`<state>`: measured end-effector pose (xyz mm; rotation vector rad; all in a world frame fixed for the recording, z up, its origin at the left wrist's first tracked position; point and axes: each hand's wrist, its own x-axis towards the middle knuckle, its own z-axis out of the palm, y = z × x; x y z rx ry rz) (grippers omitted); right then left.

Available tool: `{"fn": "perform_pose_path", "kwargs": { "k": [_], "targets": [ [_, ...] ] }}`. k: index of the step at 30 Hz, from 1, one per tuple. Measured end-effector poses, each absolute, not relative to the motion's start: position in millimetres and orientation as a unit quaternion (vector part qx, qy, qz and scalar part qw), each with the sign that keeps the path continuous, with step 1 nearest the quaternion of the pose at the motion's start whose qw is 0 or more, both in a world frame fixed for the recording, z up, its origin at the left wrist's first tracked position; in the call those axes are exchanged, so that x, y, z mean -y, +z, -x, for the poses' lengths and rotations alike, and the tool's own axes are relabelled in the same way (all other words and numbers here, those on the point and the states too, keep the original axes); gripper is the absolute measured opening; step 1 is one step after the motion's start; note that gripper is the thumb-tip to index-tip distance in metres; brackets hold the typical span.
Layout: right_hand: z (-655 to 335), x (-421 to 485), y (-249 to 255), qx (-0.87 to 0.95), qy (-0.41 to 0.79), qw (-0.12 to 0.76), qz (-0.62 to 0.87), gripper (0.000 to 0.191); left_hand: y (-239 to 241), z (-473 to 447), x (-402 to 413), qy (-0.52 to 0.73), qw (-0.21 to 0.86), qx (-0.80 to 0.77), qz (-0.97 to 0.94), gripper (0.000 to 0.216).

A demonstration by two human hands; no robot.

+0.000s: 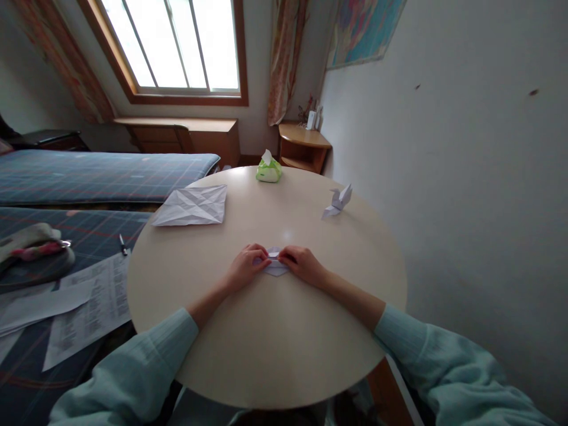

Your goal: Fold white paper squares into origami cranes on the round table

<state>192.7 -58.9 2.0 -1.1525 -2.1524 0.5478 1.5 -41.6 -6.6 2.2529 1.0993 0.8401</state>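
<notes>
A small folded piece of white paper lies on the round table, in front of my body. My left hand pinches its left side, and my right hand pinches its right side. The fingers of both hands are closed at the paper's upper part, covering its side edges. Its lower end shows as a blunt point between the hands. Farther off to the right stands a folded paper crane. At the far left of the tabletop rests a creased white sheet.
A green tissue pack sits at the table's far edge. To the left are beds with plaid covers, printed sheets and a pen. The white wall runs along the right. A corner shelf stands behind the table.
</notes>
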Motion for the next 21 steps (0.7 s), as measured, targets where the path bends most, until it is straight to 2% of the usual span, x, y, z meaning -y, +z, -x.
{"fn": "perform_pose_path", "kwargs": {
  "k": [6, 8, 11, 14, 16, 21],
  "targets": [
    [-195.1, 58.5, -0.2, 0.814, 0.238, 0.307, 0.432, 0.008, -6.6, -2.6, 45.8, 0.296, 0.187, -0.421, -0.837, 0.006],
    [-194.9, 58.5, -1.4, 0.814, 0.232, 0.301, 0.439, 0.006, -4.7, -2.5, 48.0, 0.286, 0.167, -0.421, -0.845, 0.013],
    [-194.8, 60.0, -1.7, 0.828, 0.184, 0.299, 0.437, 0.012, -2.6, -2.0, 49.6, 0.258, 0.128, -0.398, -0.871, 0.026],
    [-195.8, 60.7, -0.8, 0.858, 0.098, 0.307, 0.4, 0.02, -2.5, -2.1, 49.5, 0.227, 0.072, -0.38, -0.894, 0.021],
    [-196.9, 59.8, -0.8, 0.879, 0.054, 0.304, 0.364, 0.02, -3.1, -2.4, 49.0, 0.213, 0.038, -0.366, -0.905, 0.021],
    [-199.1, 56.7, -3.3, 0.897, 0.064, 0.293, 0.325, 0.018, -3.7, 0.0, 47.5, 0.194, 0.041, -0.311, -0.93, 0.023]
  ]
}}
